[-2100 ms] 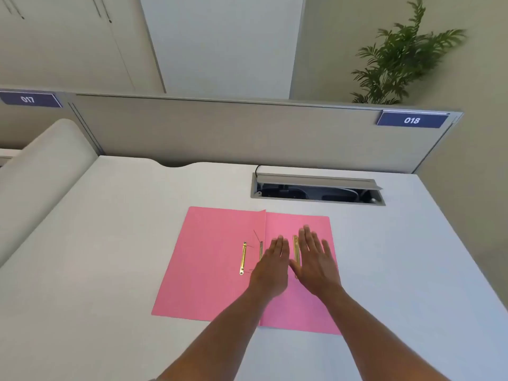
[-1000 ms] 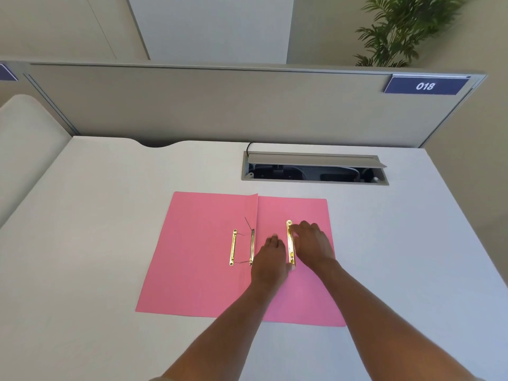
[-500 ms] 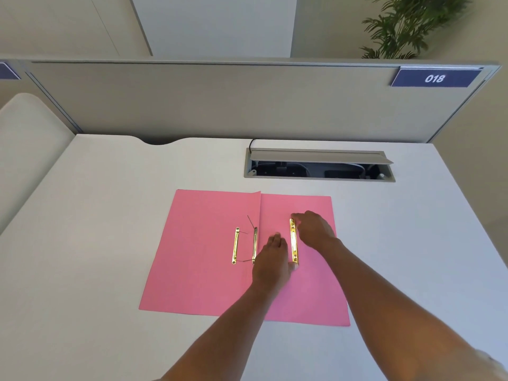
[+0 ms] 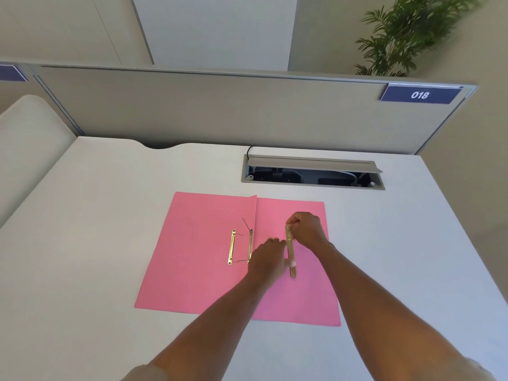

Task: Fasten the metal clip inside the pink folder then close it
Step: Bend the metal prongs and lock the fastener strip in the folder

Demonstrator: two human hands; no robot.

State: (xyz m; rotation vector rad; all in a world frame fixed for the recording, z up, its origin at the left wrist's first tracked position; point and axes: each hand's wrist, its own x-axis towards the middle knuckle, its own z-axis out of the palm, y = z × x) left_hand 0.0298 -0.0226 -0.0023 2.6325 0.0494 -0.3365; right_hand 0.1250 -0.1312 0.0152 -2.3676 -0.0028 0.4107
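Note:
The pink folder (image 4: 192, 259) lies open flat on the white desk (image 4: 110, 215). On its right half a loose gold metal bar (image 4: 289, 248) lies lengthwise. My right hand (image 4: 308, 228) pinches the far end of that bar. My left hand (image 4: 268, 259) rests on the folder beside the bar's near end, with its thumb on it. By the fold a gold fastener strip (image 4: 250, 244) has thin prongs sticking up. A second gold strip (image 4: 231, 246) lies flat on the left half.
An open cable tray (image 4: 313, 173) is set into the desk behind the folder. A grey partition (image 4: 220, 111) with a blue label 018 (image 4: 419, 94) closes the back. A plant (image 4: 406, 31) stands beyond it.
Both hands went from lying flat on the right half to gripping the loose gold bar. My right hand has moved up to the bar's far end.

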